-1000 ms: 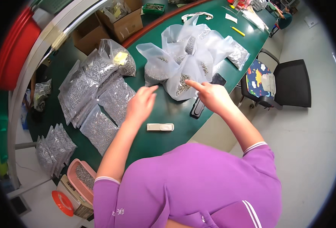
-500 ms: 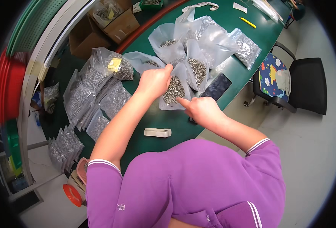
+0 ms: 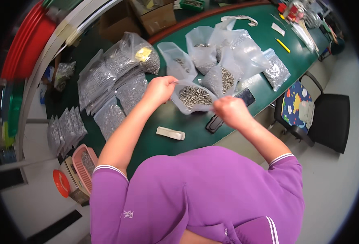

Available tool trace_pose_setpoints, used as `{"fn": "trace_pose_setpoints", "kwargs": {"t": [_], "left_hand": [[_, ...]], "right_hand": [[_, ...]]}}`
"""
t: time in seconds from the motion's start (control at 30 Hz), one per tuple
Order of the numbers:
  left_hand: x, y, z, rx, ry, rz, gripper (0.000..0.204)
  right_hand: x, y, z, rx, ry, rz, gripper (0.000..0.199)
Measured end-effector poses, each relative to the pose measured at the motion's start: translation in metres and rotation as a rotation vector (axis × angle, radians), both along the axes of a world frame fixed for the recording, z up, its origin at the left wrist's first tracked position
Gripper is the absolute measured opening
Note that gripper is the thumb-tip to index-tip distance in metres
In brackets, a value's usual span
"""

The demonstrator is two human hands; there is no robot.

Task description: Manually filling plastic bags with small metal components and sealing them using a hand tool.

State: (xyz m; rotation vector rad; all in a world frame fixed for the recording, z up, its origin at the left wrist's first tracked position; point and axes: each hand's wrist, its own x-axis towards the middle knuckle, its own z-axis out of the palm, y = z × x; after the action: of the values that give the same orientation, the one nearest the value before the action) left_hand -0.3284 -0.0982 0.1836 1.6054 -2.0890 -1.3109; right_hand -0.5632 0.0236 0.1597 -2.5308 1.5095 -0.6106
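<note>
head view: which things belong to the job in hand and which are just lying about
Likely in the job:
open bag, held between left hand and right hand
metal pieces inside it

Seemingly just lying about:
dark phone
yellow pen
off-white stapler-like tool

The open bag (image 3: 182, 104) looks like thin, smooth, cloudy plastic with a soft sheen, and the small pieces (image 3: 195, 98) in it look like shiny metal, while the stacked bags (image 3: 96, 81) are clearer, glossier, crinkled plastic. Beneath them the green tabletop (image 3: 147, 140) is smooth and faintly glossy, and the pale oblong object (image 3: 170, 133) on it appears to be smooth plastic. The purple shirt (image 3: 224, 179) is matt knitted cloth, the patterned seat cover (image 3: 296, 97) looks like fabric, and the box (image 3: 159, 20) is dull brown cardboard.
</note>
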Motion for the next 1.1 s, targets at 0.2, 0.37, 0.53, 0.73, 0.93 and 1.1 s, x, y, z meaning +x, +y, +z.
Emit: {"fn": "trace_pose_setpoints", "kwargs": {"t": [0.2,0.37,0.53,0.73,0.93,1.1], "left_hand": [[0.084,0.051,0.044,0.006,0.171,0.230,0.021],[0.170,0.121,0.099,-0.046,0.106,0.296,0.025],[0.240,0.176,0.087,-0.145,-0.019,0.389,0.022],[0.312,0.222,0.015,-0.153,-0.093,0.444,0.021],[0.330,0.235,0.005,-0.215,-0.046,0.455,0.021],[0.330,0.239,0.008,-0.258,-0.095,0.351,0.029]], "right_hand": [[0.048,0.003,0.079,-0.066,0.106,0.157,0.017],[0.112,0.012,0.119,-0.156,0.175,0.361,0.018],[0.185,0.009,0.082,-0.163,0.105,0.550,0.020],[0.261,0.026,0.018,-0.051,0.101,0.656,0.021],[0.287,0.031,0.077,0.022,0.245,0.626,0.036],[0.308,0.043,0.061,0.011,0.276,0.730,0.040]]}}
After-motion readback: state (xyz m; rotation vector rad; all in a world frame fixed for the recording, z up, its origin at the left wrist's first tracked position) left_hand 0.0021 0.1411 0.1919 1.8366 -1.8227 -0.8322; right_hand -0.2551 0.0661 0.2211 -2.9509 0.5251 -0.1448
